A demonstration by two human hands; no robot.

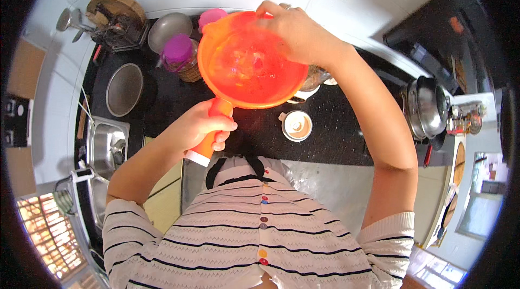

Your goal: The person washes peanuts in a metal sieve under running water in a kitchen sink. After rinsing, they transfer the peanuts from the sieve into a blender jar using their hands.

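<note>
My left hand (208, 125) is wrapped round the handle of an orange plastic dipper (254, 75). The dipper's wide round bowl is raised above the black counter and opens toward me, showing a shiny inside. Over the bowl's far right rim is my right hand (295, 31), its fingers curled and partly smeared by motion. What those fingers hold, if anything, cannot be made out. On the counter below and to the right of the dipper stands a small white round container (297, 125) with a pale inside. Part of another vessel (311, 86) shows from behind the bowl.
Left of the dipper are a purple-lidded jar (180, 50), a pink lid (211, 17), a grey metal bowl (169, 31) and a round pan (124, 89). The steel sink (108, 145) lies at left. Stacked metal pans (425, 106) stand at right, below a black appliance (433, 34).
</note>
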